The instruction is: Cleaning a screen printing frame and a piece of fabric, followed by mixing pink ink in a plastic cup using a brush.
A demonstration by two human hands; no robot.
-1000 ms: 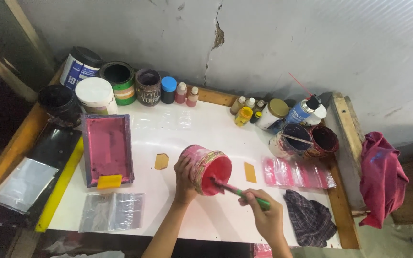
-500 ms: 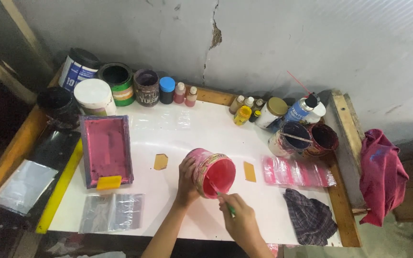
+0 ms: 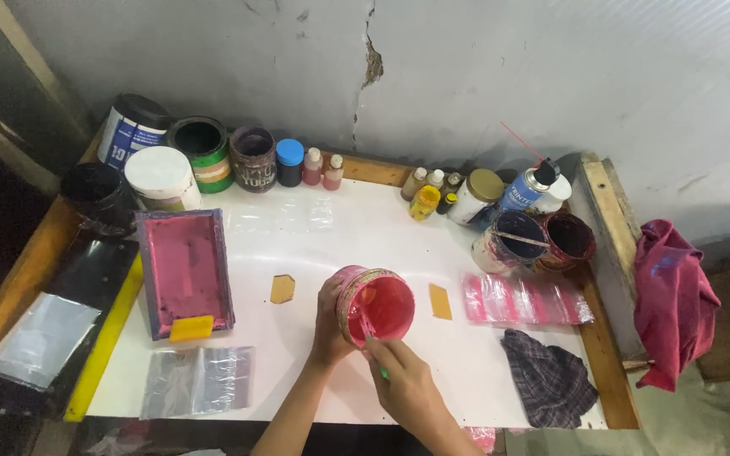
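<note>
1. My left hand is wrapped around the side of a small pink paint pot. The pot is tipped so its open mouth faces me.
2. The pot is pink inside and out, with wet pink paint all over the inside.
3. My right hand is closed around a thin green stick. The end of the stick pokes into the pink paint.
4. The pot is in the middle of the white table, near my edge of it. I cannot tell if it touches the table.
5. One pink tray lies to the left, with one yellow piece on its near end.
6. Two small tan scraps lie on the table, one on each side of the pot.
7. Two dirty open paint tubs stand close together to the right.
8. One pink plastic bag lies just in front of them, and one dark rag is near it.
9. One clear plastic bag lies at the front left.
10. One red cloth hangs off to the far right.
</note>
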